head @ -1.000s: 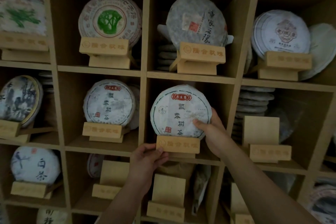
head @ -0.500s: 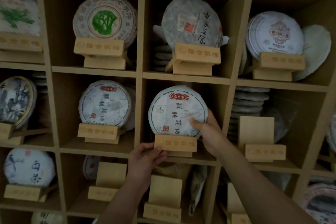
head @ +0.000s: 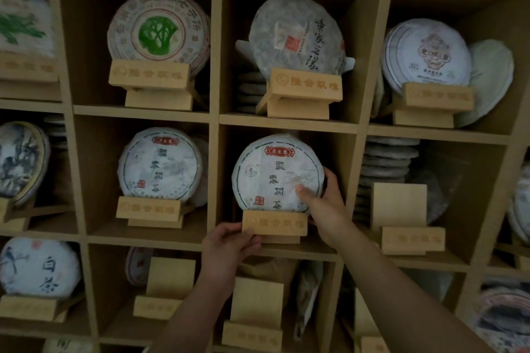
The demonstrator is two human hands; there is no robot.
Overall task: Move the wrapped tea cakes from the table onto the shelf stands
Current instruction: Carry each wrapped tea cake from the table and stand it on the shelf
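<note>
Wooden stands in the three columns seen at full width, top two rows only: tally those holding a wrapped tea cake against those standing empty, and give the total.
Stands holding a wrapped tea cake: 5
Empty stands: 1
Total: 6

The right hand [head: 324,203] hides the tea cake's [head: 272,175] right edge. The stand [head: 274,223] hides its bottom. Far-left cakes [head: 20,17] are cut off.
</note>
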